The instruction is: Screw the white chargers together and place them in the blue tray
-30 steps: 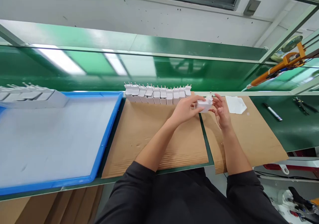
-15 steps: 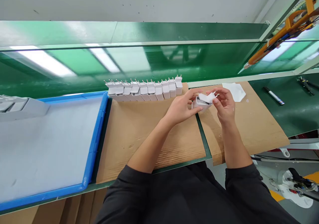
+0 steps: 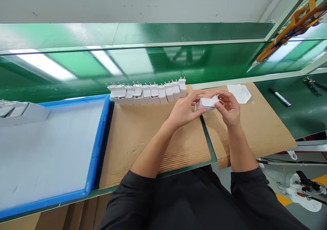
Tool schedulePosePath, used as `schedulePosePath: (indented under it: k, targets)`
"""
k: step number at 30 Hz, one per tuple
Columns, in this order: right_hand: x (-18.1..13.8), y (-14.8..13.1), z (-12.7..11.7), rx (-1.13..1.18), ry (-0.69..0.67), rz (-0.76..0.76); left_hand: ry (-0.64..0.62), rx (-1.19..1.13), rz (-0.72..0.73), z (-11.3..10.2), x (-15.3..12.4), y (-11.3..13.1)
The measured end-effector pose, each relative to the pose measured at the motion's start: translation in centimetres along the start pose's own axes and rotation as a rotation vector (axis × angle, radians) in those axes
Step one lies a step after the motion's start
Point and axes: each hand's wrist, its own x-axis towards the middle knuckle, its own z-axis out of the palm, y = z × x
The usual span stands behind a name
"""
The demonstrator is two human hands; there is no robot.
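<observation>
Head cam, the only view: white adapter (image 3: 205, 104) sits btwn both hands, roughly over the strip where the L cardboard sheet (image 3: 153, 138) & R cardboard sheet (image 3: 263, 131) meet; can't tell if it's resting or lifted clear; its long axis runs approx. L-R across the person's front, pin end to the R; neither hand is nearer, as both touch it, one per end.

L hand (image 3: 184, 110) has the plain end, thumb on near side, fingers round the far side, opened only about the body's width; R hand (image 3: 229, 108) is curled tighter, thumb & fingertips pinching at the pin end w/ pins poking up btwn; exact fingertip contact partly hidden.

Row of adapters (image 3: 154, 99) stands pins-up along the L sheet's back edge, left of & beyond the L hand; white paper (image 3: 239, 93) just beyond the R hand.
</observation>
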Motion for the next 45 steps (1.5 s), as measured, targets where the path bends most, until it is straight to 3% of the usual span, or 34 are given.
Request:
schedulePosePath:
  k: [16,21,26,30,34,37,40,42,45]
  targets:
    - [0.0,0.0,0.2,-0.038,-0.018,0.039,0.016,0.140,0.070,0.0,-0.1,-0.6]
    - [0.2,0.7,0.2,-0.001,-0.098,0.073,0.021,0.151,0.053,0.2,0.0,-1.6]
    - [0.7,2.6,-0.1,0.035,-0.069,0.051,0.106,0.216,0.083,-1.1,-0.1,0.1]
    - [2.2,4.3,0.2,-0.056,-0.078,0.076,0.348,0.312,0.110,-6.5,-0.8,2.2]
    - [2.5,4.7,0.7,-0.166,-0.149,0.085,0.685,0.511,-0.031,-15.1,-4.6,2.0]
    - [2.4,4.9,0.9,-0.220,-0.199,0.126,0.917,0.639,-0.253,-21.7,-9.3,-1.0]
    - [2.7,5.6,1.1,-0.213,-0.235,0.156,1.063,0.802,-0.546,-26.8,-14.1,-5.2]
    - [2.9,6.3,1.2,-0.205,-0.266,0.173,1.092,0.875,-0.720,-29.1,-16.6,-7.7]
    - [2.9,7.5,1.2,-0.214,-0.303,0.193,1.127,0.908,-0.832,-31.0,-18.5,-10.6]
